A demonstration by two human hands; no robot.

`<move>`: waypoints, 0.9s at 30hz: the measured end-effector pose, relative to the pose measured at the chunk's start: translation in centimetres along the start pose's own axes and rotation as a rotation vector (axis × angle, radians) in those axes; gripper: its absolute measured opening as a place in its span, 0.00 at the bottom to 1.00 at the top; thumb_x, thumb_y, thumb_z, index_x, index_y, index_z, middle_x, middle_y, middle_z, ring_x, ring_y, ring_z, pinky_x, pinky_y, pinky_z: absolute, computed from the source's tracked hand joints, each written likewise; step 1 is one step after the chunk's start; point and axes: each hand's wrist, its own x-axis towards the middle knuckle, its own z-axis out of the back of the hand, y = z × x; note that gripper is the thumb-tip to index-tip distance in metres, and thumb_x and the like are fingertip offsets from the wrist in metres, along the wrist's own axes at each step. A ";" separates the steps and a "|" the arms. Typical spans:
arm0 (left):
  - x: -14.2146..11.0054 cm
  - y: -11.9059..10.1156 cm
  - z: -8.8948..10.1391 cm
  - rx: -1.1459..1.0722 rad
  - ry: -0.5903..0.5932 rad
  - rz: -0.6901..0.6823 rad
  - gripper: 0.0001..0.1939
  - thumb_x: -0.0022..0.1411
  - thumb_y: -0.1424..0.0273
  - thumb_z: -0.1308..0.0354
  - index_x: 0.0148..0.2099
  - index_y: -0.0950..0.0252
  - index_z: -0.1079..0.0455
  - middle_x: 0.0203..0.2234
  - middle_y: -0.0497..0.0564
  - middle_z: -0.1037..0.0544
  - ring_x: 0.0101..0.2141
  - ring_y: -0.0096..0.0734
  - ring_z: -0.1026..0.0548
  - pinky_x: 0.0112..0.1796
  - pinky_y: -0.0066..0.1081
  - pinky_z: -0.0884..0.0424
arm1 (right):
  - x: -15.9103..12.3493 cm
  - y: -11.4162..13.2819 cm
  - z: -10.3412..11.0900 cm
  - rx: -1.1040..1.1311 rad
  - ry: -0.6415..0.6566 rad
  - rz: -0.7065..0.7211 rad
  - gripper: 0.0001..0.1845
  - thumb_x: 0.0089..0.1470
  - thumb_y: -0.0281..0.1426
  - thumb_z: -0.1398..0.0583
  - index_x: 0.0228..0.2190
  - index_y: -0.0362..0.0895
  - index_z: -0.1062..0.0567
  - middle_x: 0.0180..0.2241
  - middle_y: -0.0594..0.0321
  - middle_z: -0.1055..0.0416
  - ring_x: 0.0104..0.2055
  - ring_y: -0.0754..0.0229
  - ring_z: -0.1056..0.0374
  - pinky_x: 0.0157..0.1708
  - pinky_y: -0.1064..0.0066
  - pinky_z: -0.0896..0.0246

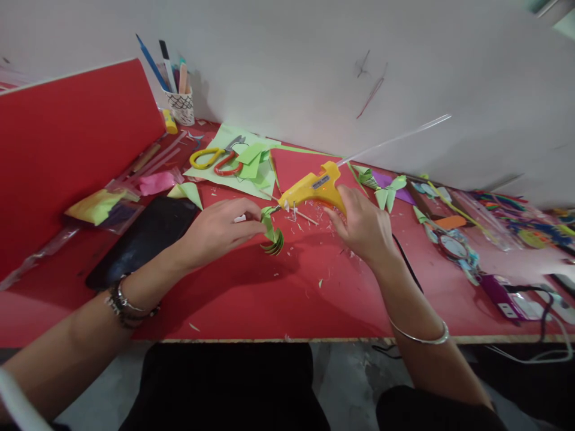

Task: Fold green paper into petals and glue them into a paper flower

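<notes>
My right hand (362,221) is wrapped round the handle of a yellow hot glue gun (309,188), which has a long clear glue stick (395,140) jutting from its back. The gun's metal nozzle points left and meets, or nearly meets, a folded green paper piece (271,230). Between the closed fingers of my left hand (229,227) is that paper piece, with dark-edged curled strips at its lower end. My fingertips hide part of its upper end.
Scissors (220,160) lie on pale green paper (229,134) with cut green pieces. A black phone (144,239) rests left, near a pen cup (180,106). Folded green paper shapes (389,191) sit right of the gun. A purple extension box (507,297) with cables stands far right.
</notes>
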 end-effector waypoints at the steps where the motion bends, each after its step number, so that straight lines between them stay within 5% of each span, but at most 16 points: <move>1: 0.0 0.0 0.0 -0.005 0.000 0.017 0.15 0.62 0.60 0.53 0.32 0.63 0.30 0.27 0.48 0.26 0.27 0.25 0.29 0.27 0.26 0.35 | -0.1 -0.1 -0.1 0.005 -0.002 -0.006 0.25 0.57 0.43 0.54 0.50 0.41 0.38 0.39 0.51 0.31 0.36 0.55 0.34 0.23 0.72 0.45; 4: 0.0 0.1 0.0 0.004 0.002 0.024 0.13 0.62 0.62 0.52 0.32 0.62 0.31 0.26 0.47 0.26 0.26 0.25 0.29 0.27 0.25 0.35 | -0.4 -0.6 -0.2 0.033 0.000 -0.049 0.29 0.54 0.48 0.51 0.50 0.41 0.38 0.41 0.51 0.31 0.37 0.53 0.34 0.26 0.70 0.43; 7: -0.2 0.5 -0.1 0.102 -0.003 -0.146 0.12 0.63 0.67 0.53 0.33 0.61 0.30 0.29 0.47 0.26 0.28 0.25 0.30 0.29 0.26 0.35 | -1.1 -1.9 -0.6 0.065 -0.013 -0.149 0.33 0.50 0.52 0.49 0.49 0.40 0.38 0.42 0.51 0.31 0.39 0.51 0.34 0.29 0.67 0.41; 12: -0.2 0.8 -0.1 0.221 -0.026 -0.295 0.13 0.64 0.69 0.54 0.33 0.62 0.29 0.30 0.49 0.27 0.29 0.25 0.31 0.29 0.26 0.36 | -3.7 -6.4 -2.8 0.054 -0.010 -0.385 0.23 0.57 0.42 0.56 0.43 0.40 0.33 0.35 0.51 0.29 0.35 0.51 0.34 0.30 0.63 0.42; 21: -0.1 0.6 -0.1 0.161 0.004 -0.235 0.13 0.64 0.69 0.54 0.34 0.62 0.29 0.30 0.49 0.27 0.29 0.24 0.30 0.30 0.25 0.35 | -9.6 -14.9 -7.6 0.265 -0.026 -0.866 0.23 0.50 0.46 0.51 0.35 0.40 0.32 0.30 0.53 0.31 0.29 0.55 0.37 0.29 0.64 0.42; 27: -0.2 0.8 0.0 0.179 0.031 -0.202 0.13 0.63 0.68 0.54 0.33 0.59 0.29 0.31 0.49 0.27 0.28 0.25 0.30 0.29 0.26 0.35 | -10.3 -16.1 -8.2 0.211 -0.100 -0.871 0.22 0.45 0.42 0.46 0.38 0.40 0.33 0.36 0.50 0.31 0.34 0.53 0.36 0.34 0.63 0.41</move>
